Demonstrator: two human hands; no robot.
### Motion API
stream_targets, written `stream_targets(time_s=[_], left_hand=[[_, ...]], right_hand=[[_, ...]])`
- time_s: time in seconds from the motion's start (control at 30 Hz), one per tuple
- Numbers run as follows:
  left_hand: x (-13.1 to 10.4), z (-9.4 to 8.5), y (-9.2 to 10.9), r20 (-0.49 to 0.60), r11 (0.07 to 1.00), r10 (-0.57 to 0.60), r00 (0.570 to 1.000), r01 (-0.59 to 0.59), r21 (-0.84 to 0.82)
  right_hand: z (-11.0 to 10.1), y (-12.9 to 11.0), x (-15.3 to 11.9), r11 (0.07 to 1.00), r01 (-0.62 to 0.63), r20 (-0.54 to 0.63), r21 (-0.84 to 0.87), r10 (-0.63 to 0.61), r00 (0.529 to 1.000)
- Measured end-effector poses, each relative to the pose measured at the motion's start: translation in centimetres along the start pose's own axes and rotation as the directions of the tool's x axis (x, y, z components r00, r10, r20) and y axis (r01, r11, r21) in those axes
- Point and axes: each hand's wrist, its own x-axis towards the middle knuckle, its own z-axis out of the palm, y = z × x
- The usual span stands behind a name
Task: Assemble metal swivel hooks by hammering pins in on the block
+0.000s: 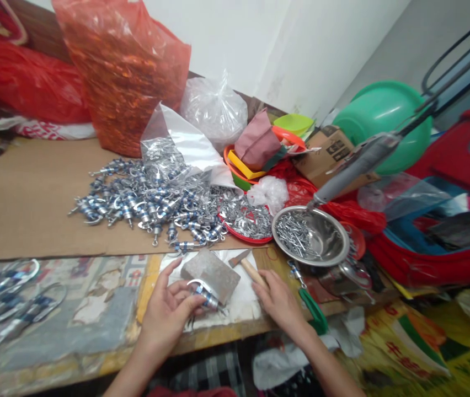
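Observation:
My left hand (172, 306) pinches a small blue-and-silver metal fitting (207, 295) between thumb and fingers. The fitting has a curved silver arm at one end and a small ring at the other. It is held at the near edge of a grey block (214, 274), which lies on white paper (245, 309); I cannot tell whether they touch. On the right, my right hand (276, 298) is closed around the wooden handle of a small hammer (254, 272). The hammer's flat metal head points left, just beyond the block's right corner.
Similar fittings (148, 204) are heaped on the cardboard (32, 204), with more at the near left (11, 303). A red tray (245, 239) holds flat metal pieces beside a steel bowl (345, 242) of pins. A grey-handled lever (354, 162) slants above the bowl. Bags line the wall.

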Motion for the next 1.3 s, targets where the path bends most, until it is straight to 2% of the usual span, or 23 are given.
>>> stream_targets(time_s=[0.1,0.17,0.27,0.33,0.43,0.47,0.57,0.7,0.8,0.87,0.93,0.97,1.03,1.13,1.23,1.3], left_hand=[[0.0,-0.2,-0.2,-0.011,1.000,0.005,1.000,-0.005,0.007],[0.1,-0.3,-0.3,-0.018,1.000,0.003,1.000,-0.002,0.020],[0.1,-0.3,-0.4,-0.029,0.999,0.006,1.000,-0.005,0.034],[0.2,-0.3,-0.3,-0.028,0.999,-0.001,1.000,0.002,0.033],[0.1,-0.2,0.0,-0.023,0.999,-0.027,0.999,0.028,0.025],[0.1,-0.2,0.1,-0.027,0.999,-0.031,0.999,0.032,0.024],[0.0,0.0,0.3,-0.037,0.999,-0.037,0.999,0.039,0.028],[0.0,0.1,0.4,-0.037,0.998,-0.046,0.998,0.047,0.036],[0.0,0.0,0.3,-0.022,0.996,-0.056,0.998,0.057,0.069],[0.1,-0.3,0.4,-0.007,0.986,-0.057,0.998,0.057,0.158],[0.2,-0.7,0.5,-0.004,0.942,-0.017,1.000,0.017,0.336],[0.2,-0.9,0.5,-0.003,0.903,0.031,1.000,-0.026,0.430],[0.4,-1.3,0.5,0.028,0.806,0.161,0.987,-0.147,0.574],[0.5,-1.9,0.2,0.126,0.687,0.325,0.937,-0.326,0.649],[0.6,-2.2,0.0,0.177,0.617,0.377,0.909,-0.389,0.684],[0.6,-2.3,0.1,0.182,0.574,0.405,0.896,-0.404,0.712]], right_hand=[[-1.8,-1.9,-0.8,0.984,0.064,-0.085,0.165,-0.051,0.995],[-3.5,-3.8,-1.4,0.955,0.189,-0.110,0.231,-0.167,0.980],[-4.9,-6.0,-1.9,0.879,0.403,-0.225,0.257,-0.351,0.909],[-4.9,-6.6,-1.9,0.864,0.459,-0.217,0.209,-0.416,0.883],[-4.3,-6.6,-1.9,0.891,0.440,-0.007,0.113,-0.443,0.897],[-4.1,-6.5,-2.0,0.899,0.428,0.020,0.095,-0.432,0.902],[-3.9,-6.4,-2.4,0.912,0.394,-0.024,0.110,-0.394,0.919],[-3.3,-5.3,-2.7,0.923,0.301,0.018,0.241,-0.315,0.949],[-2.3,-3.2,-2.1,0.925,0.173,-0.100,0.338,-0.147,0.984],[-1.7,-1.7,-1.2,0.934,0.077,-0.071,0.349,-0.055,0.996],[-1.4,-0.7,0.1,0.955,0.024,0.046,0.295,-0.040,0.998],[-1.3,-0.5,1.0,0.968,0.031,0.085,0.248,-0.054,0.995],[-1.4,-0.5,3.2,0.991,0.077,0.071,0.105,-0.085,0.994],[-1.4,-0.8,7.8,0.992,0.087,-0.031,-0.092,-0.090,0.995],[-0.7,-1.1,12.4,0.986,0.080,0.013,-0.143,-0.079,0.997],[-0.1,-1.2,14.5,0.984,0.077,0.053,-0.160,-0.070,0.996]])
